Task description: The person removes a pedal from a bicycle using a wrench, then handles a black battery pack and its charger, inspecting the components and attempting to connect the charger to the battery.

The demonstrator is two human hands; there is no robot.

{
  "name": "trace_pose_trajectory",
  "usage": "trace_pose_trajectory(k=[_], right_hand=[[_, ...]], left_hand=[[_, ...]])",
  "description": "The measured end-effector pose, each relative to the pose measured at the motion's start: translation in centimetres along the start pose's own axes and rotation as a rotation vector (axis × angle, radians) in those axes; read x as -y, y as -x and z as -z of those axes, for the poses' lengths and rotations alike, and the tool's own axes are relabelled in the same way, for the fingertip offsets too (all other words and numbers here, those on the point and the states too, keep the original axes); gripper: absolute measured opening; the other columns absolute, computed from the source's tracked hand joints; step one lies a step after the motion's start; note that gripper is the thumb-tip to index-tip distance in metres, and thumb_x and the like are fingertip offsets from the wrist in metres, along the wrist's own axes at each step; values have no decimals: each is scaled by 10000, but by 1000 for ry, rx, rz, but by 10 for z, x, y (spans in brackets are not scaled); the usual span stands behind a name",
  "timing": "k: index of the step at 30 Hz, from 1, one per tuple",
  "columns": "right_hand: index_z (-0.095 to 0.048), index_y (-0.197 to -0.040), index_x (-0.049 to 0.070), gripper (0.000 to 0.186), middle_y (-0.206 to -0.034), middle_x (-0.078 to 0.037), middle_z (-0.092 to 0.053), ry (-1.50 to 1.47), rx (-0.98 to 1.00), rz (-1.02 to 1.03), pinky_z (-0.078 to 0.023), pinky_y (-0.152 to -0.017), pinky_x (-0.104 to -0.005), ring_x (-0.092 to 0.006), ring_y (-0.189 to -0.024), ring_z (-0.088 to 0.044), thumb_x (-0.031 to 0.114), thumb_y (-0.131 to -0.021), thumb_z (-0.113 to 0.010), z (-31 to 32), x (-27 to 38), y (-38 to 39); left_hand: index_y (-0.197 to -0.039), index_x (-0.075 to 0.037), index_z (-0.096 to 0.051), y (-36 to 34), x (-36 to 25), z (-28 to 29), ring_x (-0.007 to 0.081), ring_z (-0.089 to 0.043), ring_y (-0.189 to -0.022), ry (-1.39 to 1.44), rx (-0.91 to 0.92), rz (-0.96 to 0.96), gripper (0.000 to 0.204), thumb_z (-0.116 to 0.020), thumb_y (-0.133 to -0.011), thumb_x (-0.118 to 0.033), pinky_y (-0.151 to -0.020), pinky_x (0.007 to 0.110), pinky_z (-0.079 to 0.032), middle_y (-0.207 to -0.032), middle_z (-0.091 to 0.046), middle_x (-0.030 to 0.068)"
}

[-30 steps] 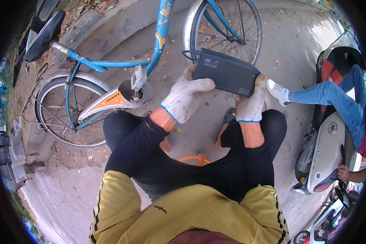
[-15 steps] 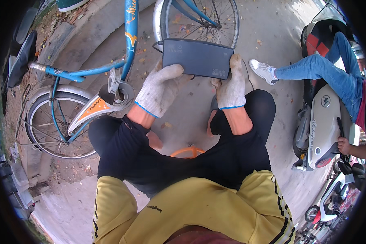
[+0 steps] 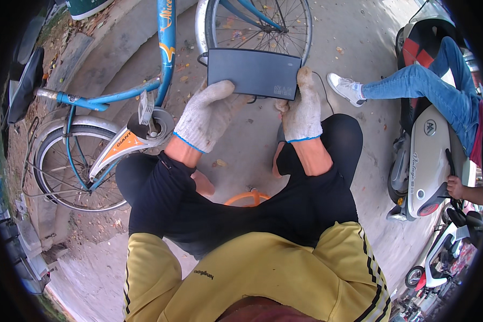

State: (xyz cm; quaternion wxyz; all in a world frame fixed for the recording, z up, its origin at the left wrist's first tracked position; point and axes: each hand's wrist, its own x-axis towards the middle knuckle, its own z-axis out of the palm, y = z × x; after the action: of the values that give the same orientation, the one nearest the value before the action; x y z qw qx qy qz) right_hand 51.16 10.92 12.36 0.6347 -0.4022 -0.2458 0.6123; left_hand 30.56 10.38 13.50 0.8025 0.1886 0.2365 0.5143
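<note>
- Left hand: white knit glove, forearm reaching forward from a black sleeve; fingers curled shut on the lower left edge of the dark flat case.
- Right hand: gloved likewise, fingers pointing up, closed on the case's lower right corner.
- Dark flat case: rectangular, grey-black, held level between both hands, in front of the rear bicycle wheel.
- Blue bicycle frame: just left of the case.
- Orange ring: on the concrete between the knees.
- White scooter: at right, another person's jeaned leg across it.
</note>
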Motion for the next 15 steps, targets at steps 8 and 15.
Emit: trace_pose_trajectory(k=[8,15], right_hand=[[-617,-1084,72,524,-810,-12,-586,16,-19,-5,-332,-550,-288,-119,-596,-469,593,-1033,-612,0,0,1],[-621,-1081,66,535,-797,-12,-580,22,-22,-8,-328,-549,-294,-121,-585,-460,599,-1032,-608,-1,-1,1]], left_hand=[[-1409,21,-535,-1,0,-2,271,-567,-1351,-5,8,-2,459,-641,-977,-94,-1224,475,-385,-1378,-628,130],[-1395,9,-544,0,1,-1,265,-573,-1344,-4,0,-2,443,-643,-979,-103,-1226,476,-381,-1370,-630,121]])
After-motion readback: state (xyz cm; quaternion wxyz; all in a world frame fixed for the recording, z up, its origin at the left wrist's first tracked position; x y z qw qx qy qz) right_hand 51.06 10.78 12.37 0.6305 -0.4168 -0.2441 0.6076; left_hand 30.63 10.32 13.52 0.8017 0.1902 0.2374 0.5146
